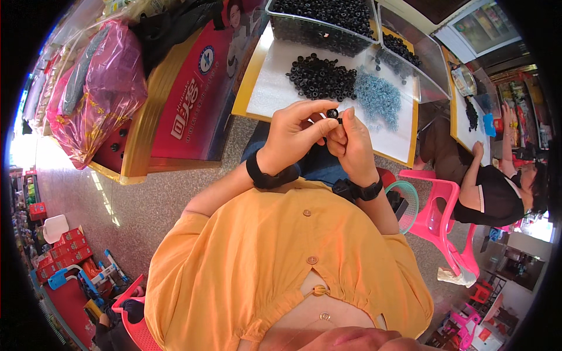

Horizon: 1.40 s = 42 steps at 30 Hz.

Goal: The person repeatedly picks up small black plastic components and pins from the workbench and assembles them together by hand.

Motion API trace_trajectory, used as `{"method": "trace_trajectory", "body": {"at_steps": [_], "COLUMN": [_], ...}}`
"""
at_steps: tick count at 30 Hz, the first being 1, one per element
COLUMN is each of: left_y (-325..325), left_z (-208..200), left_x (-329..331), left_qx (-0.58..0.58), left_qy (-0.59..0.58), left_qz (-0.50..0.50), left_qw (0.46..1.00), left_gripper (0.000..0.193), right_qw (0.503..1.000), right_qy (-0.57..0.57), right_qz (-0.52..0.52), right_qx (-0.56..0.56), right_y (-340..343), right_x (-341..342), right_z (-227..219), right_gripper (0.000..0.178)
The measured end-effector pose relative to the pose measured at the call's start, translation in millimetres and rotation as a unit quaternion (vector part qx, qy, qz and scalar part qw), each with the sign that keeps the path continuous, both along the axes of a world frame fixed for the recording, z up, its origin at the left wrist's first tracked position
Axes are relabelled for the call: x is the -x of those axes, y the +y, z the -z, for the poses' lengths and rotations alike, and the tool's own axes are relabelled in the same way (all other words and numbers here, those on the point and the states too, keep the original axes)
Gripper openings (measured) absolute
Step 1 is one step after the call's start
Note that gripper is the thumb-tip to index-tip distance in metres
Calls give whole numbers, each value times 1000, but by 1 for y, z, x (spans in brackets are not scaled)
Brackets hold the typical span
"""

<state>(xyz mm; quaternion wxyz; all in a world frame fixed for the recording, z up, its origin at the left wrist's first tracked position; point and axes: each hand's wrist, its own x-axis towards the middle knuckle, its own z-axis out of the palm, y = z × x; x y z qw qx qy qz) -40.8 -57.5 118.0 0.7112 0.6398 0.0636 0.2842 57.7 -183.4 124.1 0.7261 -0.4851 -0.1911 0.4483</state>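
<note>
My left hand pinches a small black ring-shaped part between thumb and forefinger. Close against it, my right hand is closed, its thumb and finger pressed around another small dark piece, mostly hidden by the fingers. Both hands are raised in front of my body at the near edge of a white-topped table. Beyond them lies a heap of black ring-shaped parts. Touching its right side is a spread of small translucent bluish pieces.
Clear plastic bins of black parts stand at the table's far side. To the left is a red-sided stand bearing a pink plastic bag. A pink chair stands at right, near another person at a second table.
</note>
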Motion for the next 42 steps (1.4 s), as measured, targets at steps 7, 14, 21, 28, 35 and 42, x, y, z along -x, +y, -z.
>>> {"method": "trace_trajectory", "body": {"at_steps": [7, 14, 21, 28, 35, 42], "left_y": [11, 30, 47, 56, 62, 60], "left_z": [11, 25, 39, 44, 39, 32], "left_x": [7, 10, 15, 21, 17, 20], "left_qx": [-4, 35, 129, 15, -55, 48], "left_qy": [-27, -28, -32, -8, -20, -36], "left_qz": [-19, -28, -8, -74, -129, -74], "left_qw": [999, 999, 991, 997, 990, 995], "left_gripper": [30, 28, 24, 28, 28, 28], "right_qw": [999, 998, 998, 999, 996, 998], "right_qy": [-18, -14, 39, -30, -55, -2], "right_qz": [-10, -2, 5, 11, 55, 25], "right_qx": [29, 58, 48, 40, -35, -59], "right_y": [18, 38, 60, 74, 78, 72], "right_x": [9, 14, 20, 21, 20, 9], "right_z": [3, 10, 12, 15, 20, 27], "right_gripper": [46, 49, 45, 29, 19, 20]}}
